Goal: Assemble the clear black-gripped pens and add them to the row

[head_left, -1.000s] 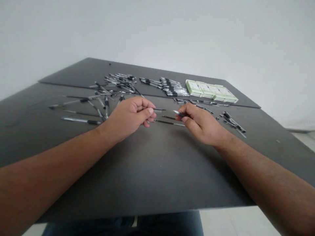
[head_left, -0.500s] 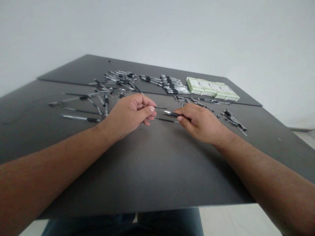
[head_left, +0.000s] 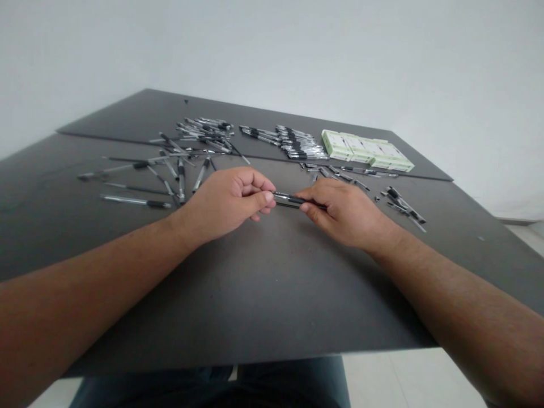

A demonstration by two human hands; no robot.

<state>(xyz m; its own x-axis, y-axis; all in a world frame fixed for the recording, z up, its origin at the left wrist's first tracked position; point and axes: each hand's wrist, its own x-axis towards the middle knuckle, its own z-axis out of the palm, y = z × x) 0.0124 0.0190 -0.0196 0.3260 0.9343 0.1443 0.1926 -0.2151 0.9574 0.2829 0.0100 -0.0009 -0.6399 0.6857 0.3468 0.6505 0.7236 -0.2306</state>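
A black-and-clear pen (head_left: 289, 197) spans the gap between my hands. My left hand (head_left: 236, 198) pinches its left end between thumb and fingertips, covering the tip. My right hand (head_left: 340, 209) is closed around the pen's dark grip, thumb below and fingers over the top. Just under the pen runs a thin dark rod (head_left: 288, 205), like an ink refill; whether it is held or lies on the table I cannot tell. Left of my left hand, loose pens and thin refills are scattered, including a clear pen with a black grip (head_left: 135, 201).
On the dark table (head_left: 255, 306), a pile of pens (head_left: 206, 133) lies at the back left. A neat row of pens (head_left: 300, 143) is beside pale green boxes (head_left: 368, 150). Small pen parts (head_left: 334, 174) lie behind my right hand, more pens (head_left: 403, 207) to its right.
My hands have come closer together. The thin refill that stuck out of my left fingers no longer shows separately, and those fingers now meet the pen held by my right hand.
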